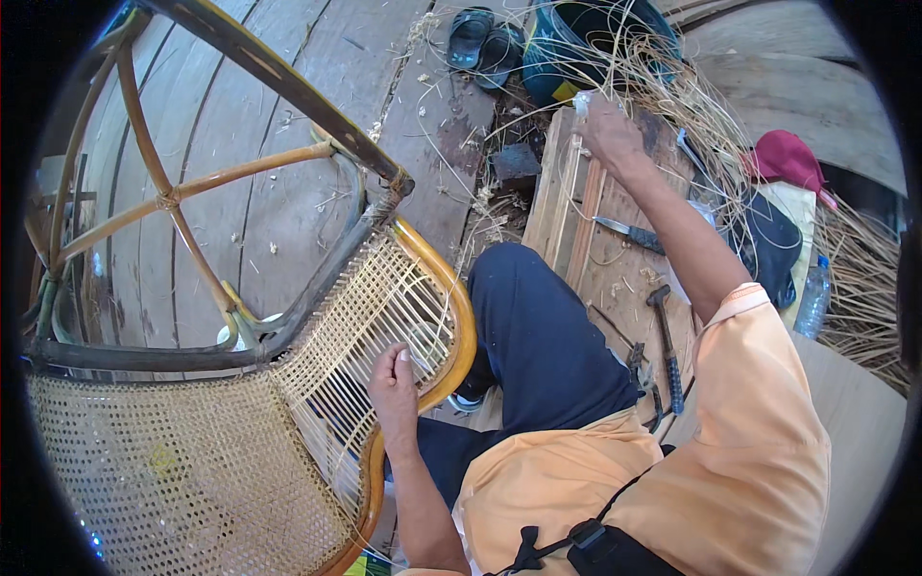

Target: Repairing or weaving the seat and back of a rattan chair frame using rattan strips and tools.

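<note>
Rattan chair (pixel 173 451): left hand (pixel 394 396) at its right edge, fingers curled, grip unclear; right hand (pixel 611 134) pinches something clear (pixel 581 103) beside a bucket (pixel 545 48), its yellow label (pixel 565 91) illegible.

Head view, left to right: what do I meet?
Crossed brown rattan chair struts, left hand, pair of dark sandals, right hand, dark long-handled hammer, clear plastic blue-capped bottle.

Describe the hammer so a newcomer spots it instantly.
From the woven chair, go right, past the person's dark-trousered leg. The hammer lies there, lower in the picture than the knife. Its blunt crosswise head and dark-blue grip set it apart from that pointed blade.
</note>
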The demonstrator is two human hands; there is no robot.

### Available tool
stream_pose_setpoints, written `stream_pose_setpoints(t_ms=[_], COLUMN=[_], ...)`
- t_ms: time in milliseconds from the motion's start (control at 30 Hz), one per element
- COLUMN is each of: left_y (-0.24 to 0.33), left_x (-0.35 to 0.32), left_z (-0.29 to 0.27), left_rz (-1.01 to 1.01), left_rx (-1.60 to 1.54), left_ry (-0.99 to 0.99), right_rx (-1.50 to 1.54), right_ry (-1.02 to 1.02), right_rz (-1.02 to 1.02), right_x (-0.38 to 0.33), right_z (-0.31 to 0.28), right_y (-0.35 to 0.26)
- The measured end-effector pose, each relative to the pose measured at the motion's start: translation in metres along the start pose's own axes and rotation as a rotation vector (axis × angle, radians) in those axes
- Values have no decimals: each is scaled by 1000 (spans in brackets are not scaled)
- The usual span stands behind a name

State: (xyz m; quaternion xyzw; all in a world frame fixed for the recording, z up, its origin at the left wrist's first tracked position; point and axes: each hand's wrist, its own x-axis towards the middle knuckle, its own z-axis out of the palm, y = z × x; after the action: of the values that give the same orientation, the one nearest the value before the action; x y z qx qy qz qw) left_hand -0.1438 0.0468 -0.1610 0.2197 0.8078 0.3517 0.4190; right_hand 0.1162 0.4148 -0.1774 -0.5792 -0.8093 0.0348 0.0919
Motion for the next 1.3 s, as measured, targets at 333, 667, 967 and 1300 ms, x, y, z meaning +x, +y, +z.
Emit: stream_pose_setpoints(t_ms=[333, 667, 967, 1300], left_y=[-13, -4, 103, 36], left_x=[29, 69, 104, 99], left_z=[7, -7, 36, 58], left_rz=[12, -18, 414, 307], left_rx=[7, -238, 8, 485], left_ry=[-19, 91, -153, 117], right_rx=[-40, 927, 1363, 1098], right_ry=[-76, -396, -667, -867], right_rz=[122, 559, 539, 501], right_x=[14, 1, -79, -115], right_z=[-13, -64, -43, 18], right_y=[30, 33, -138, -196])
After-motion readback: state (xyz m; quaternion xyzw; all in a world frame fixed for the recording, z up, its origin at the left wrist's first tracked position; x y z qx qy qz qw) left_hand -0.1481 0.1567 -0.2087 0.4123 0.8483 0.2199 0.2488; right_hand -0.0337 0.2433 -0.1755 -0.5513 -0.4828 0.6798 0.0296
